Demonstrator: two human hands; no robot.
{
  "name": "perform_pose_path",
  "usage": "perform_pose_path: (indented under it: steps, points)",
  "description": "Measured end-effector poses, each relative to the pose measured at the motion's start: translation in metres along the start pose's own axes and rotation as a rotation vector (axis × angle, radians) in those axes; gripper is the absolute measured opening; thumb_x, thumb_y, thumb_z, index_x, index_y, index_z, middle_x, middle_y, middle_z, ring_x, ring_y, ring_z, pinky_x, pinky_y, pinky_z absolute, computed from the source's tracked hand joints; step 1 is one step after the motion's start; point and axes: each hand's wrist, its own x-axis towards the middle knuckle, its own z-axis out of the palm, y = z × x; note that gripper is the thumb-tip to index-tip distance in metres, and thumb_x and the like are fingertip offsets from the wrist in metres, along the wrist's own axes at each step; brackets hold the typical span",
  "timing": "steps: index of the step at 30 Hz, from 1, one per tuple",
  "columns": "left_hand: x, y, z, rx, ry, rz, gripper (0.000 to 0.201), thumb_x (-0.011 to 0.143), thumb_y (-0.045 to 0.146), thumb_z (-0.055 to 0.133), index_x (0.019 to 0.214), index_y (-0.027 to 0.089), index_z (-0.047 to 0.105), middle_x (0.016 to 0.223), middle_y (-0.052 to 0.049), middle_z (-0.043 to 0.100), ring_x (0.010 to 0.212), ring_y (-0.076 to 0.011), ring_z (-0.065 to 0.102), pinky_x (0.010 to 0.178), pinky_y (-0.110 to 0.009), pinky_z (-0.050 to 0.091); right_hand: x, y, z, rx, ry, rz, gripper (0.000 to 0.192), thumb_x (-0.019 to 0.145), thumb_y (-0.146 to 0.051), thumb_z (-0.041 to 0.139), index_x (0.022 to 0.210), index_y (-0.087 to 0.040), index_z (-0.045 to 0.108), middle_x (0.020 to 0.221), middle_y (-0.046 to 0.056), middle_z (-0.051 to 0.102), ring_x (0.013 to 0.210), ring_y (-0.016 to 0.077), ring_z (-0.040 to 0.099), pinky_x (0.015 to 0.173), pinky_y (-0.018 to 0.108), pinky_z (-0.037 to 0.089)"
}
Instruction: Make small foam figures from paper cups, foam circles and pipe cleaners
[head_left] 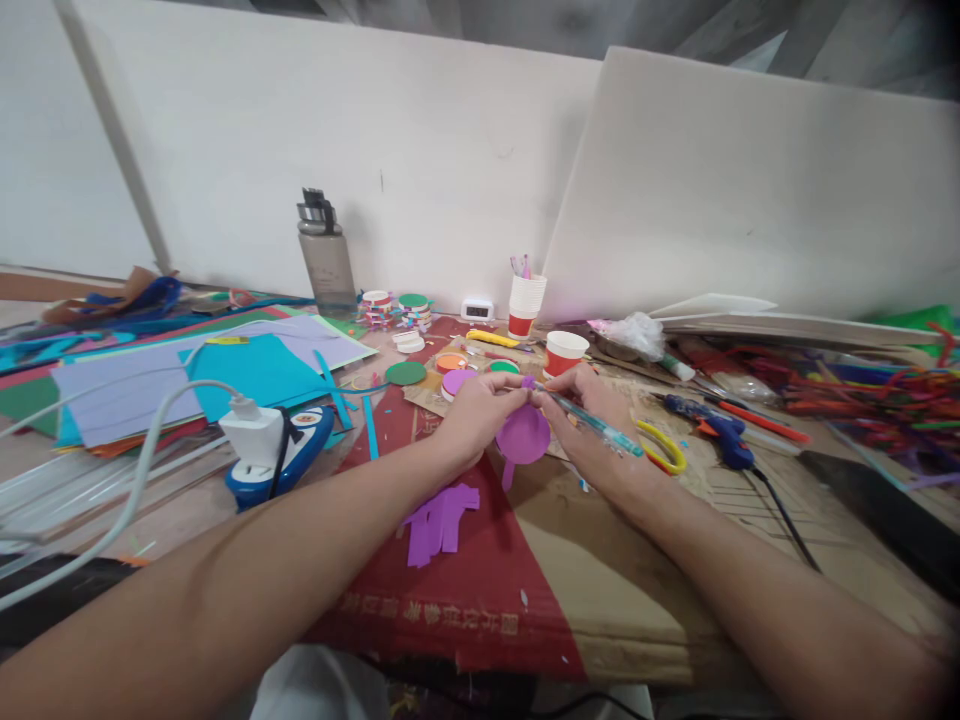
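A round purple paper disc [523, 436] hangs tilted between my two hands, with narrow purple tabs at its top and bottom edges. The fingers of my left hand [484, 408] are pinched on its upper tab. My right hand [592, 415] is closed around a teal pen [604, 430], and its fingertips meet the same tab. Fingers hide the pen's tip. On the cardboard below my left wrist lies a loose pile of purple paper strips [442, 520]. Behind the hands are a purple-topped round piece [457, 382], an orange one [452, 363] and a green disc [406, 373].
Paper cups [566, 350] stand behind my right hand. To the right lie yellow-handled scissors [664, 448] and a blue glue gun [720, 430] with its cord. A blue power strip [281, 470], coloured paper sheets [247, 375] and a water bottle [328, 260] occupy the left.
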Motion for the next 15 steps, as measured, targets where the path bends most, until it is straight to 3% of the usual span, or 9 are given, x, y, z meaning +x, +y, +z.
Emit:
perform_pose_path:
  steps: [7, 15]
  points:
    - [-0.0002, 0.0020, -0.0003, -0.003, -0.005, 0.005, 0.008, 0.074, 0.021, 0.069, 0.079, 0.015, 0.070, 0.079, -0.004, 0.072, 0.068, -0.0129, 0.062, 0.066, -0.025, 0.044, 0.0024, -0.0055, -0.0057, -0.026, 0.075, 0.026, 0.020, 0.085, -0.043, 0.061, 0.083, -0.023, 0.059, 0.075, 0.002, 0.067, 0.065, 0.0176, 0.061, 0.058, 0.029, 0.046]
    - [-0.0002, 0.0016, -0.0003, 0.035, -0.014, 0.027, 0.007, 0.075, 0.021, 0.066, 0.075, 0.017, 0.071, 0.083, -0.004, 0.073, 0.071, -0.0131, 0.061, 0.069, -0.025, 0.045, 0.0029, -0.0075, -0.0070, 0.000, 0.043, 0.036, 0.017, 0.086, -0.042, 0.059, 0.082, -0.025, 0.059, 0.075, 0.001, 0.067, 0.064, 0.0188, 0.060, 0.057, 0.032, 0.046]
